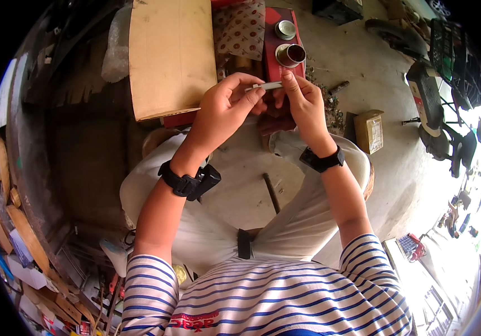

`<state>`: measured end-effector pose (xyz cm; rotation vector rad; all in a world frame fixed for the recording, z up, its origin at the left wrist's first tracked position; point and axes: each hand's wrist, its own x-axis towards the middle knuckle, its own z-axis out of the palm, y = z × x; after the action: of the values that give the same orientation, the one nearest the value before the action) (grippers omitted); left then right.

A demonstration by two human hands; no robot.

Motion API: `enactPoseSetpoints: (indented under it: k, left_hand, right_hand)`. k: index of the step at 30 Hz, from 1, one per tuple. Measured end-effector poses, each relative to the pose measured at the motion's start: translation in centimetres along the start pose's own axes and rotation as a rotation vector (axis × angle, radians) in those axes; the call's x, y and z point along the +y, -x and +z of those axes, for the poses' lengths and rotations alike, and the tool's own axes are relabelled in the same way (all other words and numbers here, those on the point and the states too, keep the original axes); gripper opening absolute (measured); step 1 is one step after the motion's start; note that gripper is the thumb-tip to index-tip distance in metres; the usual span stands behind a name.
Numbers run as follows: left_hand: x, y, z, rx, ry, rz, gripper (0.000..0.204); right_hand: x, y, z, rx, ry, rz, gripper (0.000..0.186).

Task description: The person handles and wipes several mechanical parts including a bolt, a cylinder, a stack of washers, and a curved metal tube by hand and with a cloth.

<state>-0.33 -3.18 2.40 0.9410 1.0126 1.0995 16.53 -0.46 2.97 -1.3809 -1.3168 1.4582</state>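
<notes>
My left hand (226, 106) pinches one end of a slim, pale grey piece (271, 85) between thumb and fingers. My right hand (307, 109) grips the other end, thumb on top. The piece is held roughly level above a low work surface. Just beyond my hands, an open round tin (292, 55) with dark contents and a round metal lid (286, 29) sit on a red box (274, 15). A tan cardboard sheet (170, 53) lies left of them, beside patterned paper (239, 31). Something reddish-brown beneath my hands is partly hidden and unclear.
A small carton (368, 131) stands on the concrete floor (386, 185) to the right, near parked two-wheelers (431, 101) and scattered small debris. Wooden boards (27, 235) and clutter line the left side. A dark rod (271, 190) shows between my knees.
</notes>
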Motion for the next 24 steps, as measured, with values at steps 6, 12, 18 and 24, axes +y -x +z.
enactPoseSetpoints:
  k: [6,12,18,24]
  left_hand:
    - [-0.5,-0.7,-0.6,-0.017,-0.245,0.371,0.044]
    - [-0.2,-0.1,-0.1,-0.095,0.221,-0.129,0.065]
    - [-0.4,-0.3,-0.5,0.022,-0.06,-0.134,0.045]
    - [-0.1,-0.1,-0.1,-0.02,0.061,-0.061,0.017]
  right_hand:
    - [0.3,0.6,0.3,-0.153,0.039,0.086,0.045]
    - [-0.4,0.7,0.3,-0.045,-0.068,0.12,0.041]
    - [0.0,0.4,0.0,-0.03,0.005,0.0,0.041]
    - [-0.4,0.5,-0.1,-0.057,-0.002,0.165,0.04]
